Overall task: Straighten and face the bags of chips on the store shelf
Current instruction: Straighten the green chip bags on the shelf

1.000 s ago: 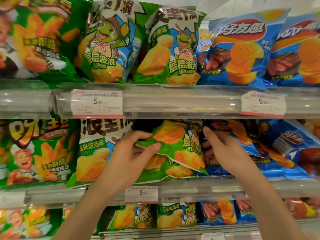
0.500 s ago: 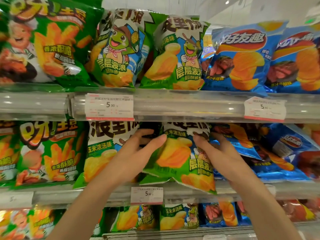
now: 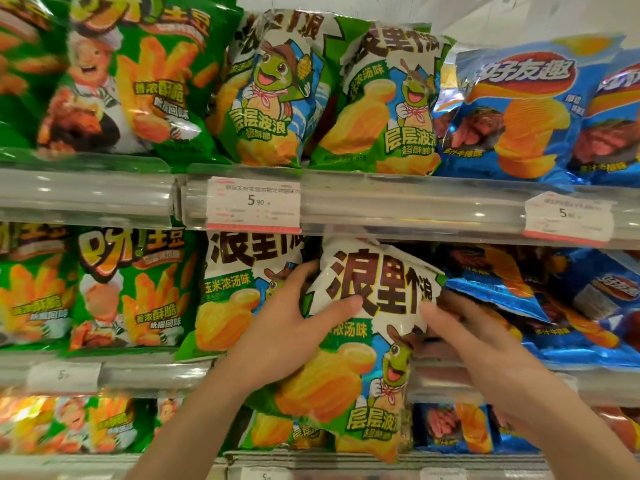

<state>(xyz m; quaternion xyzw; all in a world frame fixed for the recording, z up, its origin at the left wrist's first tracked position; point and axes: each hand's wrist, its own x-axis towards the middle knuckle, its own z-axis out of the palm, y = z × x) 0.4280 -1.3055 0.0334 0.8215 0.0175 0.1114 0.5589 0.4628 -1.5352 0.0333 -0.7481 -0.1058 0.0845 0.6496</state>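
A green-and-white chip bag with a turtle mascot point(image 3: 363, 344) is held upright in front of the middle shelf, its front facing me and its bottom hanging below the shelf edge. My left hand point(image 3: 277, 337) grips its left side, thumb on the front. My right hand point(image 3: 485, 355) holds its right edge, fingers partly behind the bag. A matching bag point(image 3: 239, 292) stands just left of it on the middle shelf.
Green fries-style bags point(image 3: 131, 289) fill the middle shelf's left. Blue chip bags point(image 3: 540, 299) lie tilted and slumped at its right. The upper shelf rail point(image 3: 398, 206) carries price tags above. More bags line the top and bottom shelves.
The turtle bag went from lying tilted on the shelf to upright and pulled forward toward me. Both hands moved down and outward with it. The view has closed in on the shelf.
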